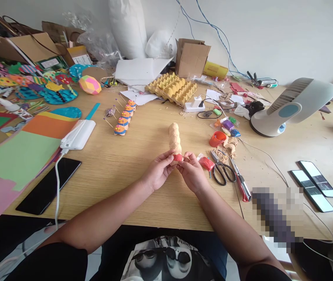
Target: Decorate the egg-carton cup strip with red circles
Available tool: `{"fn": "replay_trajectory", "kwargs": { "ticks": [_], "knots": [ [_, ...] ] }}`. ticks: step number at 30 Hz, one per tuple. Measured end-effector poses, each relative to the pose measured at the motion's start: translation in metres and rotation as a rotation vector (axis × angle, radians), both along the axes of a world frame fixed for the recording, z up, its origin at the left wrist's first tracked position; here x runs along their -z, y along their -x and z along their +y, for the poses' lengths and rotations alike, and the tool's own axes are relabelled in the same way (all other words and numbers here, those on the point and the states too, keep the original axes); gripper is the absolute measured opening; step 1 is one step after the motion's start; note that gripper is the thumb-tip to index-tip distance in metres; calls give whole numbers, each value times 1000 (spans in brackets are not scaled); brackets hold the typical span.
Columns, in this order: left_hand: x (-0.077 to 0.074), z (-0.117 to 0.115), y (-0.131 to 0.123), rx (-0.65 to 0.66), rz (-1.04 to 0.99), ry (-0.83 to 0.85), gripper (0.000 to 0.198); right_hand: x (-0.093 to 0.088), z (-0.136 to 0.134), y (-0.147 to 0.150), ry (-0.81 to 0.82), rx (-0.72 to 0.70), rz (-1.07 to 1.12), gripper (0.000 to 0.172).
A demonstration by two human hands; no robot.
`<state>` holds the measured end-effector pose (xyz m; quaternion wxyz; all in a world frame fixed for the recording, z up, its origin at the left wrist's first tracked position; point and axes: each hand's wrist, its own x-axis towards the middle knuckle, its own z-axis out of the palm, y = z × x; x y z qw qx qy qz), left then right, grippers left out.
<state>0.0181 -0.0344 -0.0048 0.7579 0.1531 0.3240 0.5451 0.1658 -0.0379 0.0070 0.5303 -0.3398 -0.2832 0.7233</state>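
Observation:
My left hand and my right hand meet above the wooden table, both pinching the near end of a tan, bumpy craft piece that points away from me. A bit of red material sits at that near end, between the fingertips of both hands. The fingers of each hand are curled closed around it. More red material lies just right of my right hand.
Scissors and a red utility knife lie right of my hands, near a red cup. A white fan stands far right. A black phone, power bank, coloured paper, and an egg tray sit around.

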Motion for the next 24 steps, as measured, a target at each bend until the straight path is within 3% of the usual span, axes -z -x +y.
{"fn": "replay_trajectory", "kwargs": {
  "ticks": [24],
  "knots": [
    [-2,-2,-2,-15,15,22,23,1,0,0,17,4,20,35]
  ]
}}
